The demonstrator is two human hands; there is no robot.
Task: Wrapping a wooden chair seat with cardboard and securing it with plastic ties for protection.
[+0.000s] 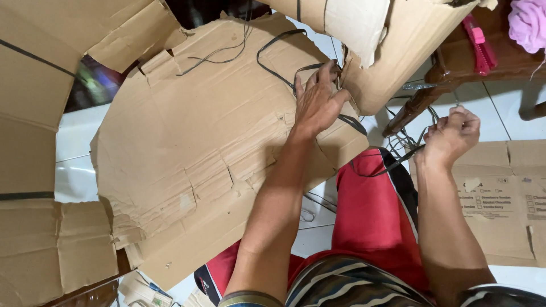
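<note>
My left hand rests on a large torn sheet of brown cardboard, fingers curled around a black plastic strap at the sheet's upper right edge. My right hand is closed in a fist on the other stretch of the black strap, pulled out to the right above my red shorts. The strap loops across the cardboard and hangs slack between both hands.
More cardboard pieces lie at the left, top and right on a white tiled floor. A dark wooden furniture leg stands beside my right hand, with a pink comb and a pink fluffy thing on the wood above.
</note>
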